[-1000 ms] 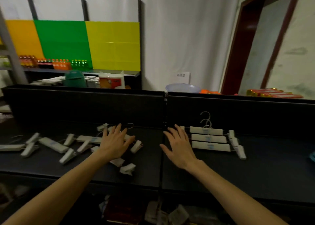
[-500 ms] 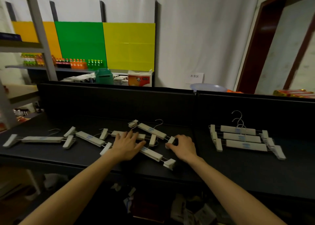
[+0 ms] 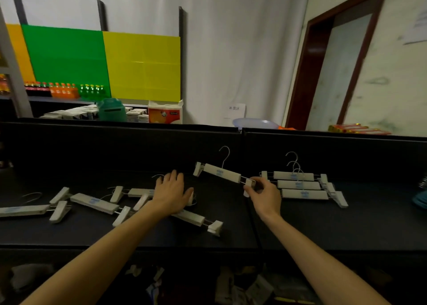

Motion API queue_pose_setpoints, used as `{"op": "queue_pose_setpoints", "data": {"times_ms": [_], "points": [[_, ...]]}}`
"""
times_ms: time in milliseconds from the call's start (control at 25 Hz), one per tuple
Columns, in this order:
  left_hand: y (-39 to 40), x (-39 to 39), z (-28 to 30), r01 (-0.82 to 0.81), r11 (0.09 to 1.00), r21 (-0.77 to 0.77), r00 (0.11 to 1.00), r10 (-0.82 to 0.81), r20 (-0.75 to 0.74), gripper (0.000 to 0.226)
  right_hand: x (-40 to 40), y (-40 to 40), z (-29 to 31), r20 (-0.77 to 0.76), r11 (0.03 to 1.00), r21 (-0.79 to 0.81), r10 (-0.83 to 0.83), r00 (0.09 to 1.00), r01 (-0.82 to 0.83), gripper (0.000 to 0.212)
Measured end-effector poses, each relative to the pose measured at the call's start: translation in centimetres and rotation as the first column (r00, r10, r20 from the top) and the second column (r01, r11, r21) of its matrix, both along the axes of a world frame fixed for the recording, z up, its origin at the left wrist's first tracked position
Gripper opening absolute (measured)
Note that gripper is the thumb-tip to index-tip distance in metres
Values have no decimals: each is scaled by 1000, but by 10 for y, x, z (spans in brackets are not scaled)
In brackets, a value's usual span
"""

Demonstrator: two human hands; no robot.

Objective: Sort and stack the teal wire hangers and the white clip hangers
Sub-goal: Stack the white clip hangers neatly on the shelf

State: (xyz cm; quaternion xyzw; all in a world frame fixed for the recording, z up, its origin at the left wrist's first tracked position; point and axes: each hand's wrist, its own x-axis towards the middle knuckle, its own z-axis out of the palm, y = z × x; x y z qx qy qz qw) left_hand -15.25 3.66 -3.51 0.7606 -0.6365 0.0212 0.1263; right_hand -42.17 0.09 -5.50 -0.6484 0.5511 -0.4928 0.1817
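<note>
Two hands in my view, both over the black shelf top point(image 3: 231, 235). Right hand point(image 3: 265, 198): fingers curled, pinching the right-end clip of one white clip hanger point(image 3: 221, 173), which it holds lifted off the surface and tilted, left end higher, wire hook pointing up against the black back panel point(image 3: 115, 147). Left hand point(image 3: 172, 194): fingers straight and spread, palm down, resting flat on the loose hangers below it; it grips nothing that I can see.

Just right of the right hand — a stack of three white clip hangers point(image 3: 302, 186), laid flat, bars parallel and stepped toward me, hooks pointing to the back panel.

Under and left of the left hand — a scatter of loose white clip hangers point(image 3: 94, 203) lying at mixed angles, some overlapping; one bar point(image 3: 191, 218) runs out from under the left palm toward the near edge, ending in a clip. Furthest left, another hanger point(image 3: 23, 210) lies nearly level, partly cut by the frame edge.

Far right edge: a teal item point(image 3: 420, 200), mostly out of frame; I cannot tell what it is.

Behind the panel: green and yellow boards point(image 3: 104, 61), a row of small bottles point(image 3: 62, 89), a teal container point(image 3: 112, 110), an orange-and-white packet point(image 3: 165, 112), a doorway point(image 3: 335, 61).
</note>
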Motion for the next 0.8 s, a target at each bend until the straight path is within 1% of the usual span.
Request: {"op": "queue_pose_setpoints", "data": {"times_ms": [120, 160, 240, 280, 400, 480, 640, 720, 800], "points": [[-21, -40, 6, 105, 986, -130, 975, -127, -181, 73, -49, 4, 2, 79, 999, 10, 34, 996, -35, 28], [-28, -53, 6, 136, 978, -158, 967, -166, -191, 73, -69, 6, 2, 103, 999, 5, 45, 994, -46, 26], [-43, -79, 2, 195, 963, -184, 965, -222, -138, 74, -110, 13, 5, 117, 999, -29, 44, 992, -41, 21], [-50, -92, 0, 219, 960, -175, 962, -242, -123, 74, -128, 16, 7, 125, 999, -41, 40, 991, -35, 21], [-67, -134, -4, 323, 943, -82, 919, -333, -209, 69, -176, 17, 10, 174, 1000, -10, 18, 985, -17, 19], [-74, -163, -8, 378, 924, -55, 898, -380, -219, 66, -207, 13, 10, 190, 999, 27, 14, 982, -19, 18], [-87, -199, -6, 349, 922, -167, 910, -376, -172, 63, -257, 3, 17, 260, 993, 86, 57, 964, -82, 19], [-94, -207, -2, 359, 916, -179, 901, -390, -192, 52, -279, -5, 18, 291, 981, 159, 57, 955, -107, 22], [-96, -212, 2, 412, 898, -153, 875, -437, -209, 30, -300, -16, 15, 311, 963, 235, 53, 949, -131, 23]]}}
